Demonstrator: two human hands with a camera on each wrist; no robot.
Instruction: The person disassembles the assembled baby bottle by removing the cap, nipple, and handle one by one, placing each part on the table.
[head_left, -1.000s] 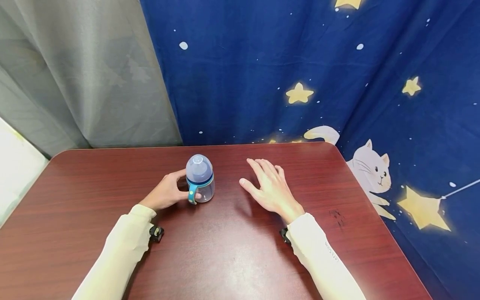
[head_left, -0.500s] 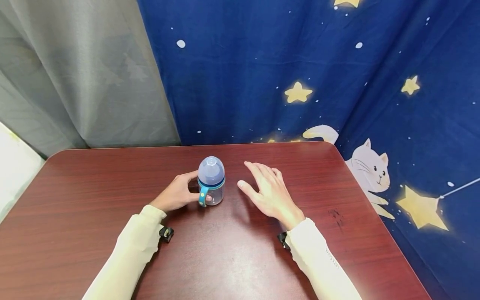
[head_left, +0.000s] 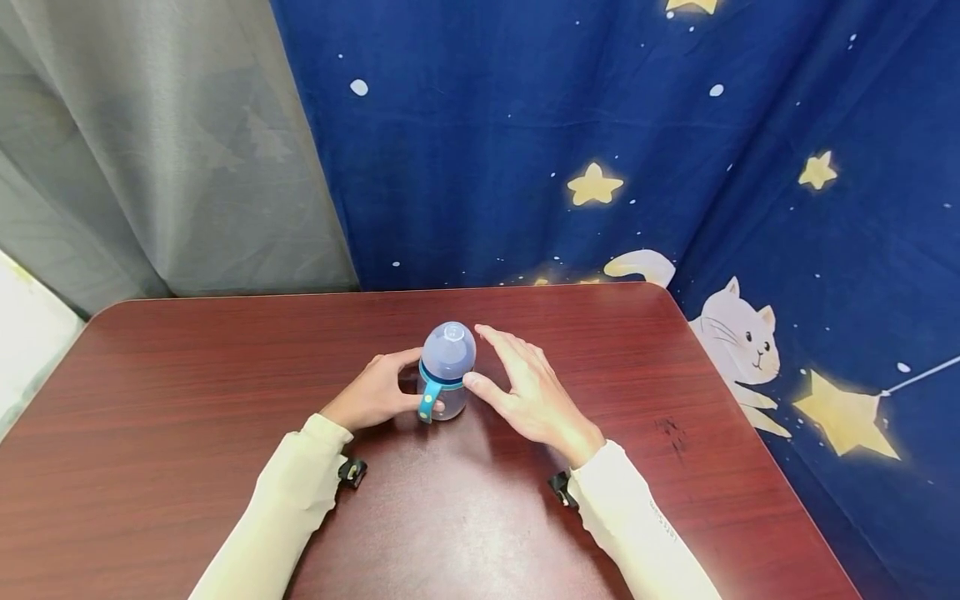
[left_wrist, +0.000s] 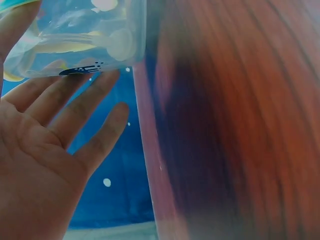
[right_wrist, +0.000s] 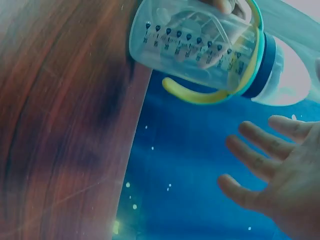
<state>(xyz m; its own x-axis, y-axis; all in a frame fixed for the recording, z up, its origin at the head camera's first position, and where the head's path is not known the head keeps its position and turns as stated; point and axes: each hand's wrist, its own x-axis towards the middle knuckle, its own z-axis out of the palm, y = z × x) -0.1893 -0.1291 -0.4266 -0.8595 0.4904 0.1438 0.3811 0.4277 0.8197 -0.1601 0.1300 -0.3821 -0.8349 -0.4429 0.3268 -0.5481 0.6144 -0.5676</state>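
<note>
The bottle (head_left: pixel 446 370) is standing mid-surface (head_left: pixel 225 375), the left hand (head_left: pixel 375 396) curling round it, the right hand (head_left: pixel 525 392) spread beside it (thumb perhaps touching); a nudge could be tipping it.

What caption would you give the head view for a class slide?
Left hand holds a capped baby bottle upright on a red-brown table; the open right hand reaches its side.

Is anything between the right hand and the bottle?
Nothing: in the right wrist view only blue backdrop shows between the right hand and the bottle, which the left hand holds.
</note>
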